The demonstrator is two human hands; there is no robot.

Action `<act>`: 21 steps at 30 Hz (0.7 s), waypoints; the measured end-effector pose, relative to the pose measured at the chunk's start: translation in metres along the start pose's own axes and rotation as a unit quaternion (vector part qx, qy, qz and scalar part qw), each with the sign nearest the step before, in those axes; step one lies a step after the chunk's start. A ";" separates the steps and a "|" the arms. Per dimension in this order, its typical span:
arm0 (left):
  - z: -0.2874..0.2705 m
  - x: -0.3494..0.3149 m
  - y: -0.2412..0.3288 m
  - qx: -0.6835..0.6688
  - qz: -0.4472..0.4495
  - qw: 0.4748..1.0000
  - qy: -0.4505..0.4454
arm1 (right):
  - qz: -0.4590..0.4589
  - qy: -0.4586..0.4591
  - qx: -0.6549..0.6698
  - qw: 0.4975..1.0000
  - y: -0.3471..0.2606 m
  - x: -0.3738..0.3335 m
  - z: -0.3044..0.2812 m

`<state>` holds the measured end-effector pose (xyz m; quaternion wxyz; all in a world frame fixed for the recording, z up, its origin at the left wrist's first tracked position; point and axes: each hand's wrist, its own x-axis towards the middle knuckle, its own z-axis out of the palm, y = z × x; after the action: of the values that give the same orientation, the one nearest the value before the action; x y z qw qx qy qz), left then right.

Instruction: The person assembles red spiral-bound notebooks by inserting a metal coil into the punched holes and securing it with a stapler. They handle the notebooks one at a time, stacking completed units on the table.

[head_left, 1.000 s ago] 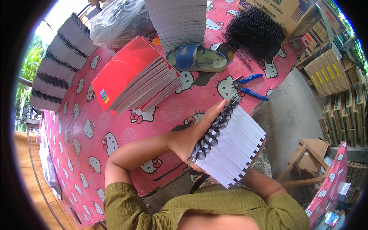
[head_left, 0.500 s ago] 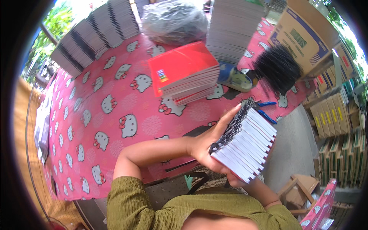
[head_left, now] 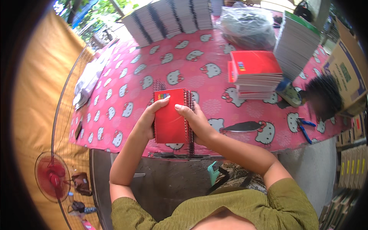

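A bundle of red-covered spiral notebooks [head_left: 170, 128] is held between my two hands over the near edge of the table, cover facing up. Black coil binding runs down its right side, and more coils stick out past its upper left corner. My left hand [head_left: 150, 117] is closed round the left side, its thumb on the cover. On the right side, my right hand [head_left: 196, 122] grips the coil edge, thumb also on top. The fingers underneath are mostly hidden. Beyond my right hand stands a stack of red-covered books [head_left: 260, 86].
Pink patterned cloth [head_left: 132, 86] covers the table. Tall paper stacks [head_left: 168, 21], a plastic bag [head_left: 247, 28] and a green-topped stack [head_left: 297, 46] line the back. Blue-handled pliers [head_left: 305, 131], black coils [head_left: 326, 92] and a cardboard box [head_left: 350, 73] are at right; a red fan [head_left: 53, 178] is lower left.
The notebooks have moved left from the right side of the table and turned from page edges showing to red cover up. My right hand now shows on their right side. The view has swung left.
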<state>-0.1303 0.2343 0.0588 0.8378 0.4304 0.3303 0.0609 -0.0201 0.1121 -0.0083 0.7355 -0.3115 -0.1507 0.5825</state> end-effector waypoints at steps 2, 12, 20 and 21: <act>-0.030 0.002 -0.001 0.000 -0.016 1.000 0.023 | 0.058 0.029 0.002 0.998 0.014 0.014 0.013; -0.064 0.009 -0.017 0.019 -0.007 0.997 0.068 | 0.228 -0.024 -0.276 0.933 -0.025 0.028 0.004; -0.089 0.028 -0.038 0.005 0.172 0.983 0.068 | -0.143 -0.008 -0.355 0.924 -0.031 0.056 -0.040; -0.082 0.028 -0.047 0.012 0.255 0.962 0.093 | -0.177 -0.012 -0.358 0.917 -0.026 0.062 -0.041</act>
<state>-0.1671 0.2717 -0.0246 0.7547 0.5031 0.2865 0.3085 0.0408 0.1560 -0.0312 0.6639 -0.5156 -0.4107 0.3532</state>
